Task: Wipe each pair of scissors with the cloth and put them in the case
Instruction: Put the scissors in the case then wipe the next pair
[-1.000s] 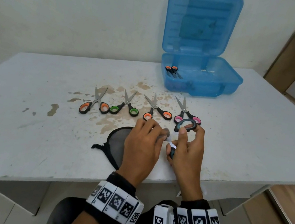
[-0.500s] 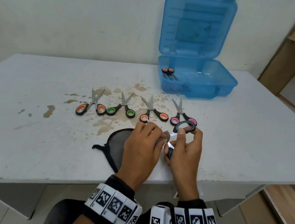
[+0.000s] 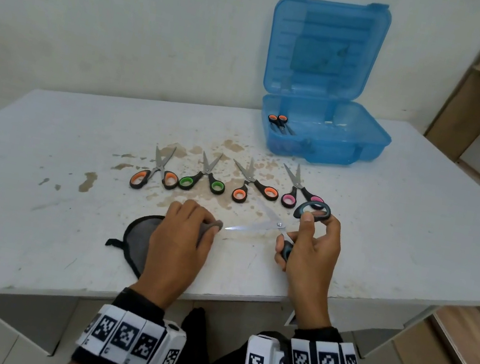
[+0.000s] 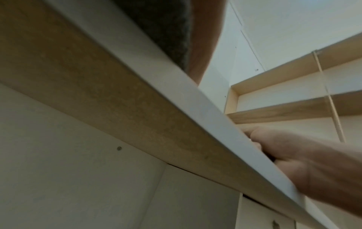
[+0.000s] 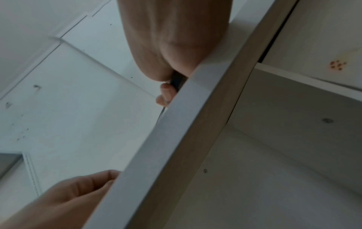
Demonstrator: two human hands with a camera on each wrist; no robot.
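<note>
Scissors (image 3: 280, 226) w/ dark teal handles are held blades-open by the right hand (image 3: 308, 258), just in front of the row of four pairs lying on the table (image 3: 35, 210). Thumb and fingers are curled round both handle loops, one loop lifted up, the other low in the palm. The lower blade tip points at the left hand (image 3: 181, 235), which is curled on a bunched bit of grey cloth (image 3: 139, 238); the rest of the cloth lies flat on the table beside that hand. Cloth and blade tip look just apart, though the head view is too coarse to be sure.

Relative to that row: the blue case (image 3: 362, 152) stands behind it, toward the right, lid up, w/ one orange-handled pair (image 3: 278, 121) already inside. Wrist views show mostly the table edge, so no help on the grip.

Handling, as a judgement: the pair is light and stiff, blades thin, slick metal, sharp at edge and tip. Best held by the plastic loops, as now. The cloth is soft, so it should pinch the blade from the flat sides, not the edge. Roughly one pair done, this one mid-wipe, four to go.
</note>
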